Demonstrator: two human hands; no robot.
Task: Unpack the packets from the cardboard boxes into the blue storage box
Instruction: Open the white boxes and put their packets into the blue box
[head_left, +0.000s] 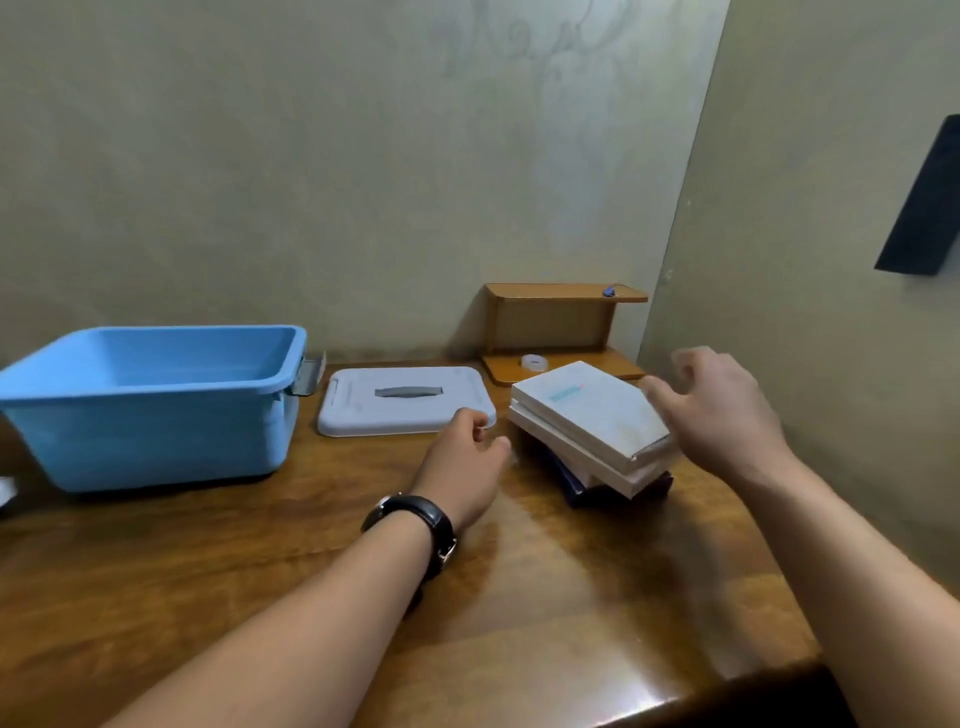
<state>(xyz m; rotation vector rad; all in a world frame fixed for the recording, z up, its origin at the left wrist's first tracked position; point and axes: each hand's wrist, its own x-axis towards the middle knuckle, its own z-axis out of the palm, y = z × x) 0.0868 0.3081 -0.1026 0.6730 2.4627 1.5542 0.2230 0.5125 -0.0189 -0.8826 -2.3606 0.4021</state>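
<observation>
Stack of cardboard boxes (592, 426) flanked on counter (311, 545): left hand (462, 462) loosely curled, empty; right hand (722, 410) spread, empty. Blue storage box (150, 405) seen uncovered.

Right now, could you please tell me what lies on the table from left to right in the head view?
Blue box → white lid → left hand → stack of boxes → right hand.

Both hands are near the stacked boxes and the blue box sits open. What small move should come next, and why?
Probably close both hands on the top white box and lift it off the stack. The right hand hovers open beside it, the left hand is empty, and the blue storage box looks empty, lid off.
</observation>
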